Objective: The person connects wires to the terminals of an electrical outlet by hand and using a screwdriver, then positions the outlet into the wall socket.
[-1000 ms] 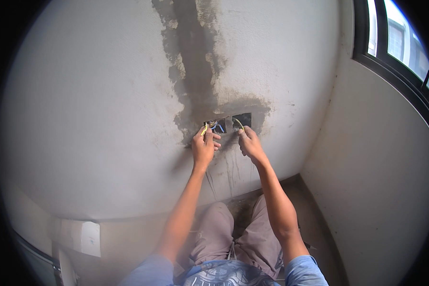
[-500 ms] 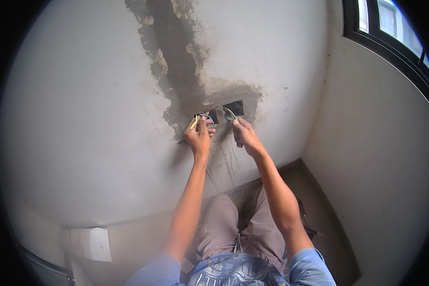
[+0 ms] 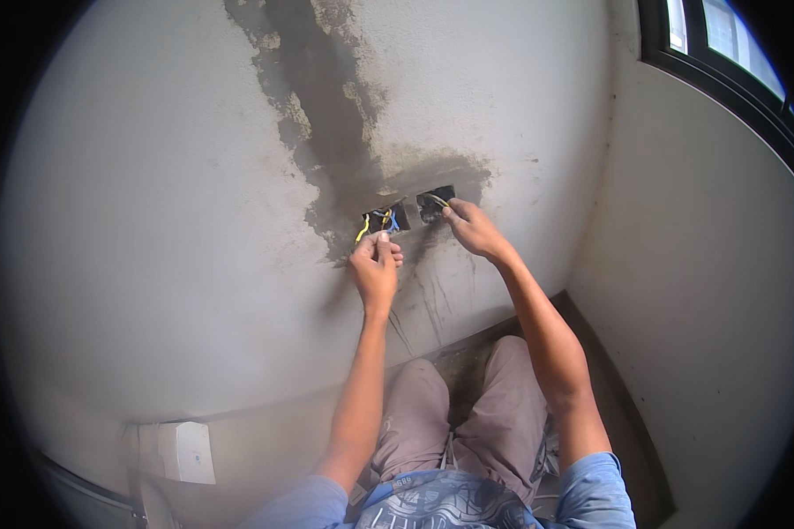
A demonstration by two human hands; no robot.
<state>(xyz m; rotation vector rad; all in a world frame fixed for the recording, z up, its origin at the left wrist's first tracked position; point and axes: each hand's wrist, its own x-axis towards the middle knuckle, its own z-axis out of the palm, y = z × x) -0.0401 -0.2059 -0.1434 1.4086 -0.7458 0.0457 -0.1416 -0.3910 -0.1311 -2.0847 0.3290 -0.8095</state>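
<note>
Two square recessed wall boxes sit side by side in a patch of grey mortar. From the left box (image 3: 403, 214) come a yellow wire (image 3: 363, 228), a blue wire (image 3: 393, 220) and other thin wires. My left hand (image 3: 377, 269) is just below that box, thumb and fingers pinched at the end of a thin wire whose colour is hard to make out. At the right box (image 3: 430, 212), my right hand (image 3: 475, 231) grips a yellowish wire (image 3: 437, 202) that runs out of the opening. Its tip is hidden by my fingers.
A mortar strip (image 3: 313, 106) runs up the white wall from the boxes. A white box (image 3: 188, 451) stands at the lower left. On the right, a side wall (image 3: 697, 291) carries a dark-framed window (image 3: 723, 97). My knees (image 3: 415, 388) are close below the boxes.
My right hand has moved up and right, pulling the yellowish wire toward the right side of its box. My left hand has dropped slightly, leaving more of the left box's wires in sight.
</note>
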